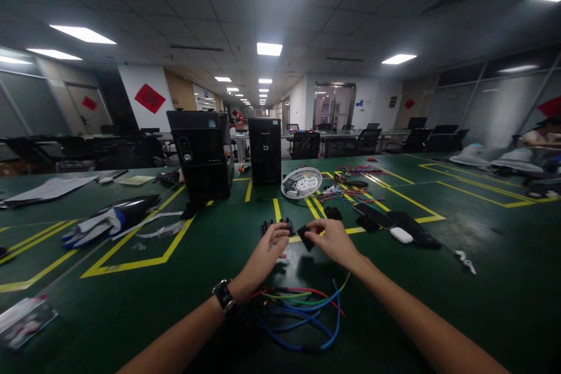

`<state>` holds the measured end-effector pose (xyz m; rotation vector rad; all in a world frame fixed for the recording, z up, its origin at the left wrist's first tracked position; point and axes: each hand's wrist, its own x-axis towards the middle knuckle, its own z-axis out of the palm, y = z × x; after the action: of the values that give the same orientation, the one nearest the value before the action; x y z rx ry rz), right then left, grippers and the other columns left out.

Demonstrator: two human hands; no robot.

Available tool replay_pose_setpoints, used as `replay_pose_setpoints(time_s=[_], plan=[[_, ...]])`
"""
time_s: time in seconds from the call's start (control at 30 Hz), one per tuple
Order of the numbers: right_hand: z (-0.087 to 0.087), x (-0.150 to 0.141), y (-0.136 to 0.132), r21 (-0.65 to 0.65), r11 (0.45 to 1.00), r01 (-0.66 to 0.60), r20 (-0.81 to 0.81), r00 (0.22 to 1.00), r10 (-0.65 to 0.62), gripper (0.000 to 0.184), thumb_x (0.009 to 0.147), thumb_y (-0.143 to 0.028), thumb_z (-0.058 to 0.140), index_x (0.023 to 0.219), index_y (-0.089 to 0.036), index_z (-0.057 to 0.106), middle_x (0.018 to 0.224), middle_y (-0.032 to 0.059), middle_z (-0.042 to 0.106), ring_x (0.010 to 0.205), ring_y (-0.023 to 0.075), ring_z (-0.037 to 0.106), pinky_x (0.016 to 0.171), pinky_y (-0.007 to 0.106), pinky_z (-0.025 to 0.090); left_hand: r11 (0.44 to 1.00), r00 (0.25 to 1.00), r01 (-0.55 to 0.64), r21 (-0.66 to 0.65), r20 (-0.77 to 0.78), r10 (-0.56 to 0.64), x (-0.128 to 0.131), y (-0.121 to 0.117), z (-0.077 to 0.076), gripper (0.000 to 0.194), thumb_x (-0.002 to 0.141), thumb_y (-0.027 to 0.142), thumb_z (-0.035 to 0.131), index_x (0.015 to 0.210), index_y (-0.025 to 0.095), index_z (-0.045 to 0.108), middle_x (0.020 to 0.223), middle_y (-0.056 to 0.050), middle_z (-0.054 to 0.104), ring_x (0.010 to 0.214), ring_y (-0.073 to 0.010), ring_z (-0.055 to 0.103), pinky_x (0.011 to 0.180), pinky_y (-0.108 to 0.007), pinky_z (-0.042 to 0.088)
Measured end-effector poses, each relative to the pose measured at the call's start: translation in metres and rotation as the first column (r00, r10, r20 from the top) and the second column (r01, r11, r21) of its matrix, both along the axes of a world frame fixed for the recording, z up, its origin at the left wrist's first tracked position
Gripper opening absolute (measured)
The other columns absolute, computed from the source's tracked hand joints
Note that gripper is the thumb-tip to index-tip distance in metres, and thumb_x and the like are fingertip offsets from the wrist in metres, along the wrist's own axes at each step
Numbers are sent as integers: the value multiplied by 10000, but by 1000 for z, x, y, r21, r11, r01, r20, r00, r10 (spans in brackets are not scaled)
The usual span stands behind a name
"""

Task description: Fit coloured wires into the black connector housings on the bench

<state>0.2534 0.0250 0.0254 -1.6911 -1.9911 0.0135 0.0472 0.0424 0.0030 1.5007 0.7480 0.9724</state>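
My right hand (333, 241) pinches a small dark, flat piece (305, 238) between thumb and fingers, tilted above the green table. What kind of piece it is, I cannot make out. Beside it, my left hand (272, 245), with a watch on the wrist, has its fingers loosely bent and apart, with nothing visible in them. Just beyond those fingers sits a black part with several upright prongs (265, 227), half covered by the hand. Between my forearms lies a loose bundle of blue, red and green wires (335, 327).
Two black computer towers (204, 158) stand beyond my hands. A white plastic basket (313, 175) holds small parts, with loose wires (363, 170) to its right. Phones (374, 215) and a white earphone case (401, 235) lie at right; gloves (94, 228) lie at left.
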Motion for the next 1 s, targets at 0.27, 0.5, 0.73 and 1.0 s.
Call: replay_pose_setpoints(time_s=[0.27, 0.5, 0.73, 1.0], plan=[[11, -55, -36, 135, 956, -261, -454, 841, 294, 228, 876, -193, 559, 1070, -184, 676, 983, 63, 699, 790, 162, 655, 718, 277, 506, 902, 919, 58, -428, 377, 120, 1, 1, 4, 396, 917, 455, 477, 1204, 184, 509, 1018, -109, 636, 722, -169, 642, 550, -297, 560], [-2, -52, -50, -223, 819, -528, 59, 832, 552, 196, 820, -340, 697, 971, -215, 693, 949, 35, 666, 877, 193, 627, 756, 271, 455, 877, 933, 93, -471, 349, 89, -34, 32, -6, 430, 919, 456, 471, 1216, 151, 534, 1174, -159, 628, 762, -164, 661, 613, -288, 556], [-2, -58, -57, -291, 825, -484, 139, 832, 537, 200, 847, -348, 664, 1004, -224, 666, 1002, 41, 642, 925, 210, 607, 797, 300, 432, 931, 949, -22, -365, 285, 134, -28, 28, -18, 439, 914, 500, 438, 1173, 153, 507, 983, -133, 684, 586, -162, 661, 404, -207, 429], [-7, -86, -82, -236, 830, -506, 83, 840, 536, 483, 806, -444, 675, 1237, -263, 550, 1291, 88, 505, 1173, 299, 470, 978, 442, 387, 936, 926, 4, -351, 354, 129, -27, 30, -21, 424, 913, 499, 428, 1160, 160, 490, 891, -95, 683, 537, -156, 642, 378, -209, 412]])
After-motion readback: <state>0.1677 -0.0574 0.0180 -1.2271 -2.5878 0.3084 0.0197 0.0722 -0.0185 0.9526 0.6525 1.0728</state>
